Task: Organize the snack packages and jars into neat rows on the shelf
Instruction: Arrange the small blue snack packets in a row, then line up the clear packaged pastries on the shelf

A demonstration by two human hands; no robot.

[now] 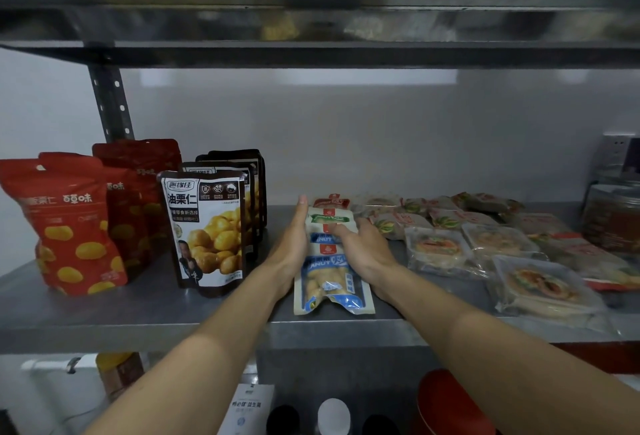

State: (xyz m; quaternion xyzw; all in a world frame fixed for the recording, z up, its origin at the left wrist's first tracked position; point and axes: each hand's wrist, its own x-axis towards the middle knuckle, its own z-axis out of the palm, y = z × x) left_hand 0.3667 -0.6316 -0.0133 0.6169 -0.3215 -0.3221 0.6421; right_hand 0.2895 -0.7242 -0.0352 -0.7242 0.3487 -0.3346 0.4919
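Observation:
A line of white and blue peanut packets [329,282] lies flat on the steel shelf [138,317], running from front to back. My left hand [294,237] presses flat against the left side of the line, fingers straight. On the right side, my right hand [360,244] curls its fingers over a packet with a green label [329,218]. Red chestnut pouches [72,226] stand upright at the far left. Beside them stand dark chestnut pouches [207,230] in a row going back.
Clear-wrapped pastries [540,282] and small round cakes [450,213] lie flat over the right half of the shelf. A plastic jar [613,216] stands at the far right. An upper shelf [311,19] hangs overhead. Bottles and a red container sit below.

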